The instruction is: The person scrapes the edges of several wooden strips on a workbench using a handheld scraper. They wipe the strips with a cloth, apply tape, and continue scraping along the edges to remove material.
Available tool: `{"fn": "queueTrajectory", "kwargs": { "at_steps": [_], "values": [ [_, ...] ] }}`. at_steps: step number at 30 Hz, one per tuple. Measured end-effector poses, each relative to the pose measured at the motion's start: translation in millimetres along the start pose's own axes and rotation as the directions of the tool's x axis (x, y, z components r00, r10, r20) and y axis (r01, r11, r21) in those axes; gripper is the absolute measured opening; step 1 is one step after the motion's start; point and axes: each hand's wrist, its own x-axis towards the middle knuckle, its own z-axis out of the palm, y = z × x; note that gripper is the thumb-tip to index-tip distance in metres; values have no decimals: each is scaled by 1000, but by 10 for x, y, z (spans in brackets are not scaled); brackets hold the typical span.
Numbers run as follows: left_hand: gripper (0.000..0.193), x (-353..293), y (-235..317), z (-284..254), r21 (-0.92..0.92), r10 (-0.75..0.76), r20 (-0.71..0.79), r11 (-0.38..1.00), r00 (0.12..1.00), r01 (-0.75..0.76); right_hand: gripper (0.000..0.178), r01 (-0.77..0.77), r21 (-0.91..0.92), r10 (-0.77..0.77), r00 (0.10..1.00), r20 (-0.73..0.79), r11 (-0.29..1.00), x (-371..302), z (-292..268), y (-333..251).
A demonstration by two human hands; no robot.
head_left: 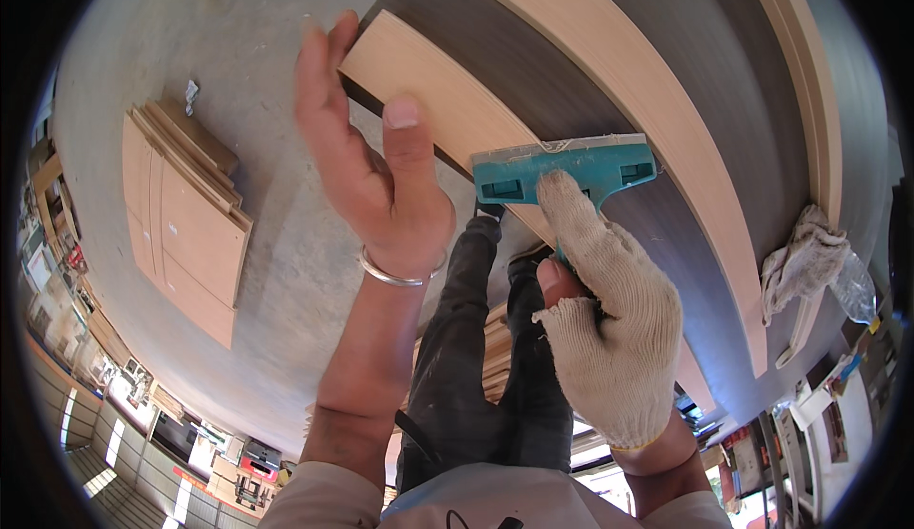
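My right hand, in a white knitted work glove with the thumb tip bare, grips a teal scraper with a wide metal blade. Its forefinger lies along the scraper's head. Curled shavings cling to the blade, which is over the edge of a light wood board. My bare left hand, a silver bangle on its wrist, is open at the board's far left end. Its thumb is apart from the fingers and overlaps the board in view; whether it touches the wood I cannot tell.
More long light wood strips lie across a dark grey surface. At the right are a crumpled cloth and a clear plastic bag. A stack of brown panels rests on the concrete floor at left. My legs stand below the board.
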Motion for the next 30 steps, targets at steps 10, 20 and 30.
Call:
{"fn": "queueTrajectory", "kwargs": {
  "at_steps": [10, 20, 30],
  "values": [
    [39, 44, -65, -160, 116, 28, 1, 993, 1000, -28, 49, 23, -5, -23, 1000, 0, 1000, 160, 75, -149],
    [44, 34, -104, -148, -203, -133, 22, 970, 991, 135, 50, 39, -70, -36, 999, 35, 997, 204, 63, -237],
    [59, -46, 11, -37, -200, -248, -50, 952, 967, 234, 59, -10, -55, 14, 997, 70, 998, -139, -30, -19]
  ]
}}
